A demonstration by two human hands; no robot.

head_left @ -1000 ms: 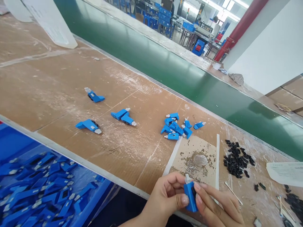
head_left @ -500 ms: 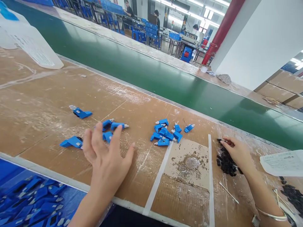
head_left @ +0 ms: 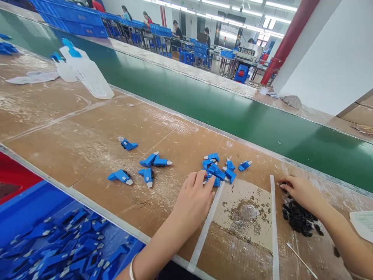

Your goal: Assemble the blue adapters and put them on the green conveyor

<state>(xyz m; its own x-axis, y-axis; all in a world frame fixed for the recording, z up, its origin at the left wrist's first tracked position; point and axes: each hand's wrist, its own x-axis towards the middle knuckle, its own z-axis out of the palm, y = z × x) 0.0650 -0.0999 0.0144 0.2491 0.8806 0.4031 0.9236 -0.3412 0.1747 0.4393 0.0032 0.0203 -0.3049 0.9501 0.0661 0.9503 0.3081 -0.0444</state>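
Observation:
My left hand (head_left: 194, 198) is at the near side of a pile of blue plastic parts (head_left: 215, 169) with pale tips. Its fingers are curled in against a blue part (head_left: 217, 182), partly hidden behind the fingertips. On the right, my right hand (head_left: 303, 194) pinches a small black piece (head_left: 283, 183) between thumb and finger, just above a heap of black pieces (head_left: 301, 217). Between the hands lies a cardboard square (head_left: 227, 202) with a clear, wet-looking round patch (head_left: 249, 211) on it. Several more blue parts (head_left: 148, 175) lie apart on the left.
White tape strips (head_left: 274, 229) flank the cardboard. A cotton swab (head_left: 301, 260) lies at front right. White bottles (head_left: 94, 79) stand back left, before a green conveyor belt (head_left: 186, 99). A blue bin (head_left: 26, 212) of blue parts sits below the table's front edge.
My left hand has moved right, from the scattered blue parts to the pile, and its spread fingers have closed in. My right hand stays by the black heap. The view has swung left.

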